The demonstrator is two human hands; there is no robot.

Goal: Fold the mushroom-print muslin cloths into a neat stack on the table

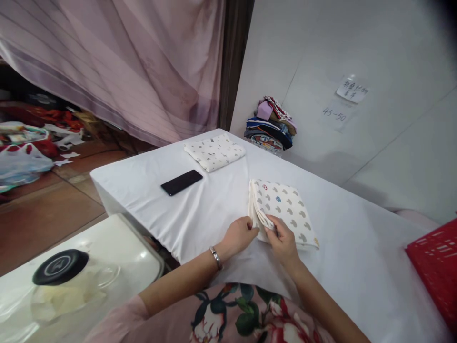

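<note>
Pinching a folded cloth (285,202) by one edge in the left hand (240,233), by its lifted layers in the right hand (285,242); on the table (221,202), just past the fingers, near a phone (182,182).

Soft, matt cotton-looking fabric on the folded printed cloth (291,209)! Creased, smooth cloth drapes the surface (217,214), and look at the phone (182,182), sleek and glossy! Shiny metal on the bracelet (215,257), plastic for the basket (437,267), thin, silky-looking fabric for the curtain (160,62)!
</note>
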